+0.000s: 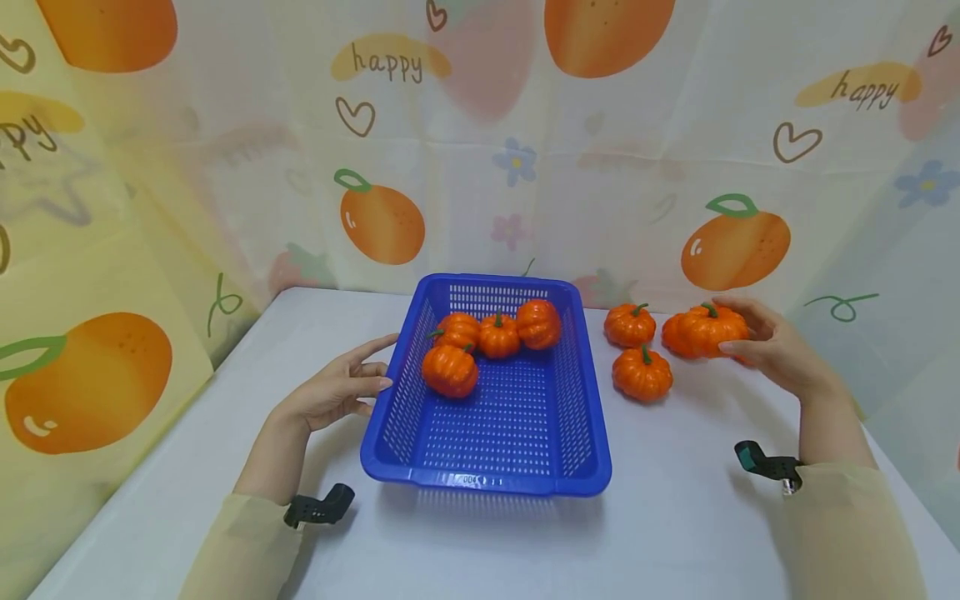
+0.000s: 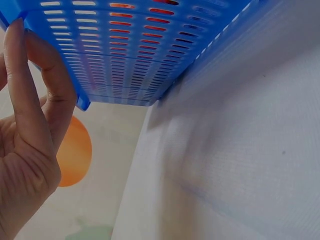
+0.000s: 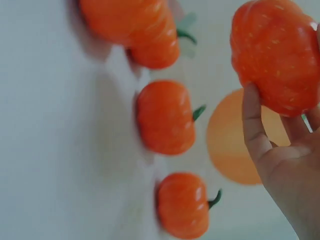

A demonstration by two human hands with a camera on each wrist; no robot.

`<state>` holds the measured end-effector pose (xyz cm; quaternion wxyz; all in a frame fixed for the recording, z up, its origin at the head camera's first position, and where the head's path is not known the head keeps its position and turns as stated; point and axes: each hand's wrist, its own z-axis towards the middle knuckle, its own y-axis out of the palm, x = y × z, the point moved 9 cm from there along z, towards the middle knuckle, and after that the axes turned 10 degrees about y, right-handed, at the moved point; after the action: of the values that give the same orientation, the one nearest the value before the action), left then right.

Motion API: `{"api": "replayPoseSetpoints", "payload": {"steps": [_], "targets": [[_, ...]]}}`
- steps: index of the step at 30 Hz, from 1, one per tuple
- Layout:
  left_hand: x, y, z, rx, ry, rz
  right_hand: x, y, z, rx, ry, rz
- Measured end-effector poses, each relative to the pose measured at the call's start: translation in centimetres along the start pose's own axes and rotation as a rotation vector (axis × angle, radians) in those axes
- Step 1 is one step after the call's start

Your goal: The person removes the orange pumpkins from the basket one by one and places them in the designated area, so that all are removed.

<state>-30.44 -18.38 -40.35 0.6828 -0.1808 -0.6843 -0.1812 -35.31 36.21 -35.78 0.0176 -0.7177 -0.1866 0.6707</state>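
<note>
A blue plastic basket (image 1: 487, 482) with slotted walls stands in the middle of the table. Several small orange pumpkins lie in its far and left part, among them a ribbed pumpkin (image 1: 450, 372). The left hand (image 1: 341, 387) touches the basket's left rim with fairly relaxed fingers; the left wrist view shows fingertips at the rim (image 2: 30, 22). On the right, the right hand (image 1: 780, 346) holds a pumpkin (image 3: 277, 57) between thumb and fingers, above the table. At least one more pumpkin (image 1: 675, 335) is partly hidden behind the held one.
Two pumpkins with green stems, a rear one (image 1: 630, 325) and a nearer one (image 1: 642, 375), sit on the white table (image 1: 675, 517) right of the basket. A printed cloth (image 1: 480, 192) hangs close behind the table's back edge. Another cloth side (image 1: 97, 250) rises at the left.
</note>
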Motion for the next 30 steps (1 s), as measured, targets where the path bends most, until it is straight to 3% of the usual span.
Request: {"api": "replayPoseSetpoints", "payload": {"steps": [5,11,21,30], "targets": [[0.0,0.1,0.0,-0.002,0.001,0.001,2.6,-0.4,-0.4,-0.028,0.075,-0.020],[-0.1,0.0,-0.1,0.008,-0.002,0.017,5.1,-0.9,-0.7,-0.038,0.166,-0.118],[-0.1,0.0,-0.1,0.007,-0.009,0.015,7.3,-1.0,-0.4,-0.045,0.251,-0.255],[0.0,0.0,-0.1,0.004,-0.009,0.010,8.8,-0.7,-0.4,-0.082,0.290,-0.216]]}}
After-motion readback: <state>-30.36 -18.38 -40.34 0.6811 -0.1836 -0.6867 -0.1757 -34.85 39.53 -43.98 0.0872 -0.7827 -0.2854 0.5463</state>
